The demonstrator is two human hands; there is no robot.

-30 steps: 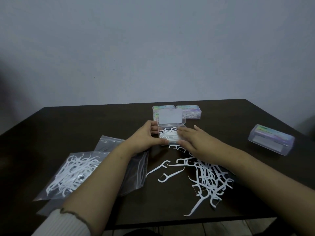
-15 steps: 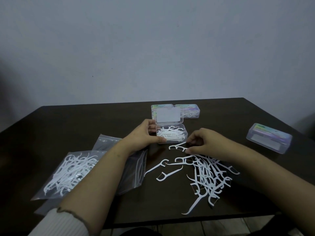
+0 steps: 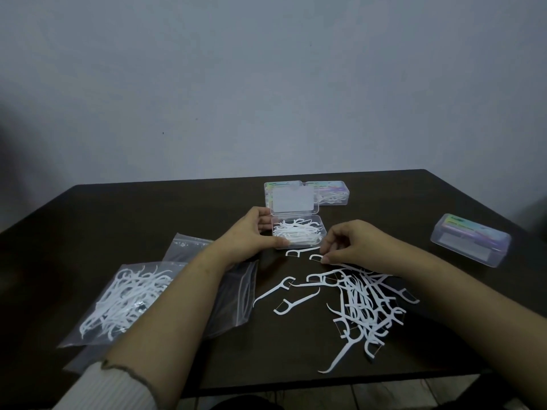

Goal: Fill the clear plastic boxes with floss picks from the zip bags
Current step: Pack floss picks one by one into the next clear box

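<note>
- One floss pick (image 3: 316, 257) is pinched at the curled fingertips of the right hand (image 3: 352, 244), just in front of the open box (image 3: 297, 235).
- The box's left edge is gripped by the left hand (image 3: 251, 235).
- A loose pile of picks (image 3: 361, 303) is spread beneath the right wrist.
- A filled zip bag (image 3: 124, 300) is seen far left on the table (image 3: 148, 208).

Left grip (image 3: 251, 235) curled, thumb forward; right grip (image 3: 352, 244) fingertips pinched, knuckles raised.
</note>
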